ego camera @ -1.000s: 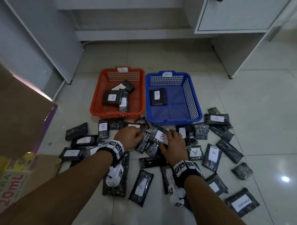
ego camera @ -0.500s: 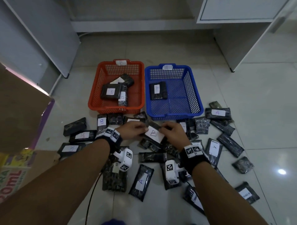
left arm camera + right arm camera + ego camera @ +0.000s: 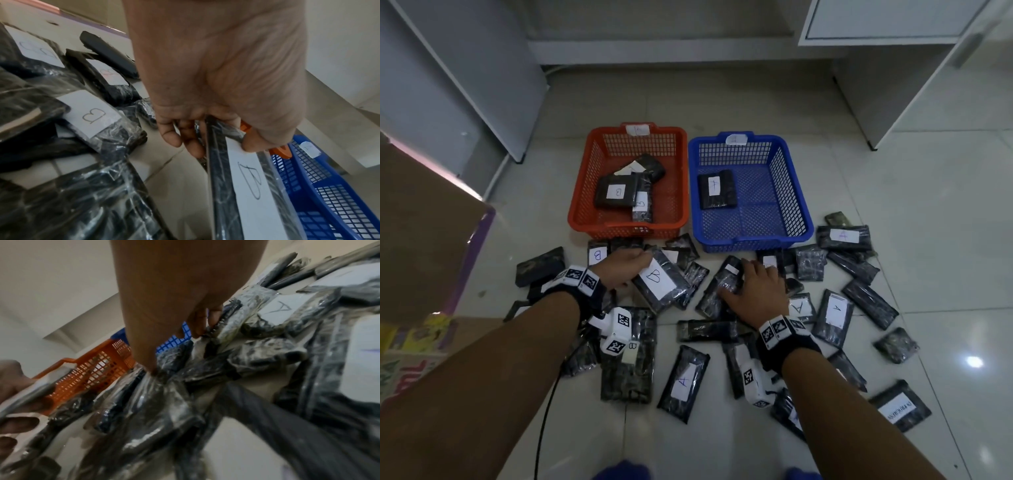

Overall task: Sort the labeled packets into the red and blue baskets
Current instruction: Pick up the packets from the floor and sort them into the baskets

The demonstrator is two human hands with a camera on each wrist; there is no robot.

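B packet [image 3: 659,282] | pinched in left hand [image 3: 624,266] | right hand [image 3: 755,291] beside

Left hand [image 3: 624,269] pinching something thumb-on-top, fingers curled underneath; right hand [image 3: 753,291] palm-down, fingers spread forward.

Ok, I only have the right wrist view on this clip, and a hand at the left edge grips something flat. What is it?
Observer: The left hand grips a black plastic-wrapped packet whose white label reads B.
Operator: Which basket has been taking the Bs?
Observer: The red mesh plastic basket. The packets lying inside it show B labels.
Operator: And the blue one?
Observer: The blue mesh plastic basket holds a single black packet labelled A.
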